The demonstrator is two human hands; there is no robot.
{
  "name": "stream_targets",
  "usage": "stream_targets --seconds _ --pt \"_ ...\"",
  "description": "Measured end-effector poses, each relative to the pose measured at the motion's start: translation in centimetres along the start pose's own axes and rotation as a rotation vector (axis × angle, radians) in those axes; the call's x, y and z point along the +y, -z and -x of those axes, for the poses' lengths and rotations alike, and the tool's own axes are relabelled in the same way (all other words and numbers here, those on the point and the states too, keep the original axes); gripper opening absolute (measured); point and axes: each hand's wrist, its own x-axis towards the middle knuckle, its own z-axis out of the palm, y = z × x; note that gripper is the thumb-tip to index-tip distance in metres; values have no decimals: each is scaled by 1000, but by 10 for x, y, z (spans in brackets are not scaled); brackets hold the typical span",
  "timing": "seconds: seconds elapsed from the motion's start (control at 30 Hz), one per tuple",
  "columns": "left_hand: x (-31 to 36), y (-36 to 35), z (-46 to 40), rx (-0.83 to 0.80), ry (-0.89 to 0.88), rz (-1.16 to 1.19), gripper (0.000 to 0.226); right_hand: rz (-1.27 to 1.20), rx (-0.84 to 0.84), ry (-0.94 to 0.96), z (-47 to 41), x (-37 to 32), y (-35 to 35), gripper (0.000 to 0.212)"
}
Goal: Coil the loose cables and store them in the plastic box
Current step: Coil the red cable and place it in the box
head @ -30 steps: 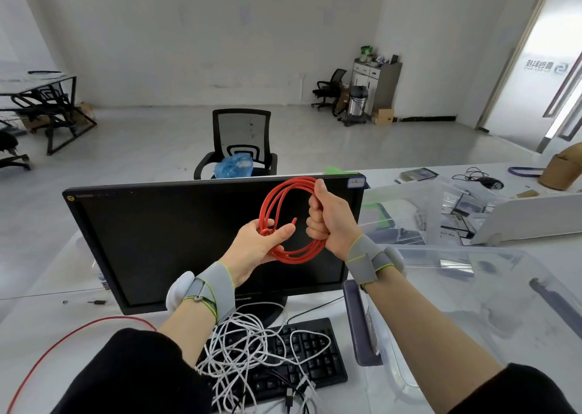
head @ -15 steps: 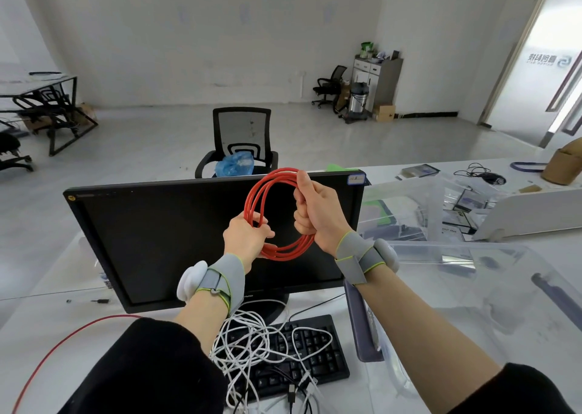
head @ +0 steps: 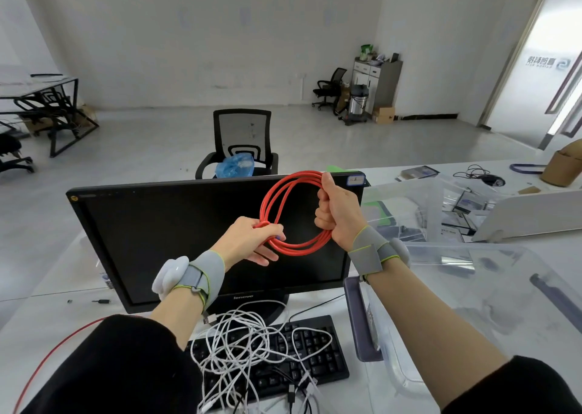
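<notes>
A red cable coil (head: 285, 193) hangs in the air in front of the black monitor. My right hand (head: 338, 213) grips the coil's right side in a fist. My left hand (head: 252, 242) holds the coil's lower left, thumb and fingers pinching the strands. A loose tangle of white cables (head: 248, 350) lies on the black keyboard below. Another red cable (head: 50, 357) trails over the desk at the lower left. The clear plastic box (head: 491, 290) stands to the right, its inside blurred by the wall.
The monitor (head: 176, 234) stands just behind the hands. A black keyboard (head: 318, 360) lies under the white cables. A second clear container (head: 409, 205) with papers and a white board (head: 532, 212) sit at the back right. An office chair (head: 242, 142) stands behind the desk.
Both hands carried the coil slightly right. My left hand slid from the coil's left side down to its lower left and now pinches the strands there.
</notes>
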Motion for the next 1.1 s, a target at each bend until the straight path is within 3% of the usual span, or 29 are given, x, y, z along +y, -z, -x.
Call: stream_targets --seconds 0.1,0.2,0.4,0.53,0.67,0.7,0.77,0.8,0.97,1.1 --pt "-1 1 0 -52 -146 -115 41 -10 15 -18 -3 -3 4 47" --pt "3 3 6 -123 -238 -76 56 -17 6 -51 -6 -6 8 47" --pt "3 10 7 -175 -328 -102 78 -92 -21 -168 -14 -3 16 49" --pt "3 12 6 -227 -328 -73 62 -170 -5 -237 -20 4 23 48" --pt "7 6 3 -207 -289 -22 63 -166 55 -244 -22 10 27 49" --pt "8 4 4 -200 -264 -33 53 -146 82 -237 -23 10 27 49" --pt "10 0 4 -149 -219 -131 28 -92 147 -202 -25 11 28 48" --pt "9 -2 3 -107 -204 -180 25 -77 178 -179 -26 12 28 48" --pt "-1 -8 -3 33 -95 -304 38 30 353 12 -19 15 20 45" --pt "-10 -11 -9 98 -7 -295 41 388 445 266 -9 20 5 51"
